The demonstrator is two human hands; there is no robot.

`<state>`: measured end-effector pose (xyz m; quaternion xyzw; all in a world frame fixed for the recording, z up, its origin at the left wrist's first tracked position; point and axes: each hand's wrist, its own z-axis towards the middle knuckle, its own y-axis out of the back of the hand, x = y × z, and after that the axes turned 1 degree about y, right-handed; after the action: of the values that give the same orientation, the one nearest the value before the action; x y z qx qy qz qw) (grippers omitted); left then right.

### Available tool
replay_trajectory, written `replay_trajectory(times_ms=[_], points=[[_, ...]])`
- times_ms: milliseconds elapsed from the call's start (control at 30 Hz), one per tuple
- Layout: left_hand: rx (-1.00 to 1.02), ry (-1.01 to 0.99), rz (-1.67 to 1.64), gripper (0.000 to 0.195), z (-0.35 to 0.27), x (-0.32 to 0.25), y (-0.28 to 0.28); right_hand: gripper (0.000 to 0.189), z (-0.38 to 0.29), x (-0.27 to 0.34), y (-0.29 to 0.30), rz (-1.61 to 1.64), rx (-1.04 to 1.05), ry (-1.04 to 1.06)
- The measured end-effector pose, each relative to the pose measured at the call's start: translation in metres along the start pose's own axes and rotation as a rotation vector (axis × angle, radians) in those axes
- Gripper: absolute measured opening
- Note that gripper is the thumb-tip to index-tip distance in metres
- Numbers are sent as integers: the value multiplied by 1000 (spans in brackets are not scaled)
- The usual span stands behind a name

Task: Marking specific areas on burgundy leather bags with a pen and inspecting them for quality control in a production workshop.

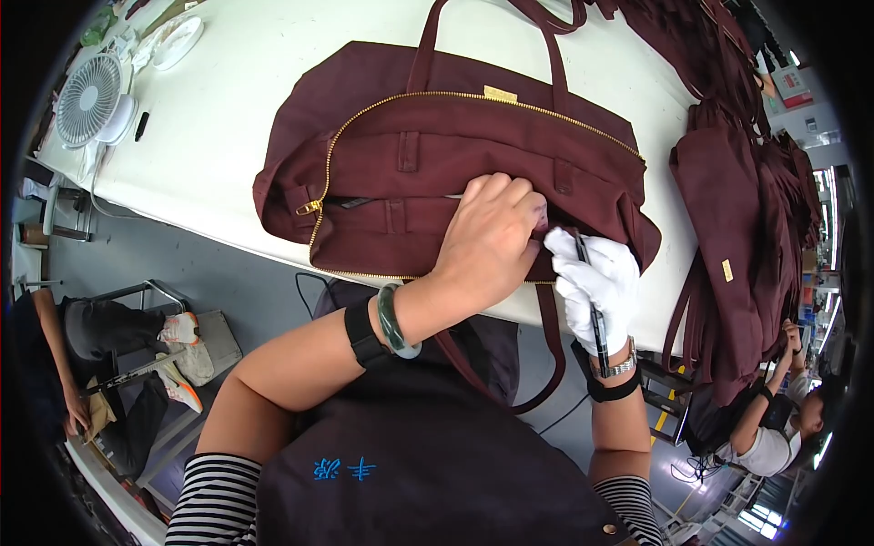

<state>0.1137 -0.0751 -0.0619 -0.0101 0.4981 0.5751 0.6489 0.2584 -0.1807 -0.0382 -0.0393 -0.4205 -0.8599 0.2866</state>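
A maroon fabric handbag [444, 160] lies on the white table with its gold-toothed zipper [326, 164] undone. The zipper pull [308, 207] sits at the bag's left end. My bare left hand [495, 228] is at the bag's opening, fingers bent against the inner fabric; its fingertips are partly hidden. Close beside it, my right hand [593, 283], in a white glove, holds a dark pen [593, 300] along the palm, with thumb and fingers at the opening's edge. One strap lies beyond the bag, and another hangs over the near table edge.
More maroon bags [730, 252] are heaped at the right. A white fan [90, 99], a black marker cap or pen [142, 127] and a white dish [179, 42] are at the table's far left. One person sits at the left, another [768, 437] is at the lower right.
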Motion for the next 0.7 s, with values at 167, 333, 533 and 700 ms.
replay_trajectory(times_ms=[167, 333, 533, 700], points=[[7, -31, 23, 25, -1, 2, -3, 23, 1, 5, -1, -142, 98, -46], [5, -1, 29, 22, -1, 1, -2, 23, -14, -3, -1, -112, 34, -25], [4, -10, 32, 22, 0, 1, -2, 23, -3, 1, 1, -185, 149, 22], [65, 15, -47, 21, 2, 2, 4, 22, -22, -3, -2, 25, -76, -27]])
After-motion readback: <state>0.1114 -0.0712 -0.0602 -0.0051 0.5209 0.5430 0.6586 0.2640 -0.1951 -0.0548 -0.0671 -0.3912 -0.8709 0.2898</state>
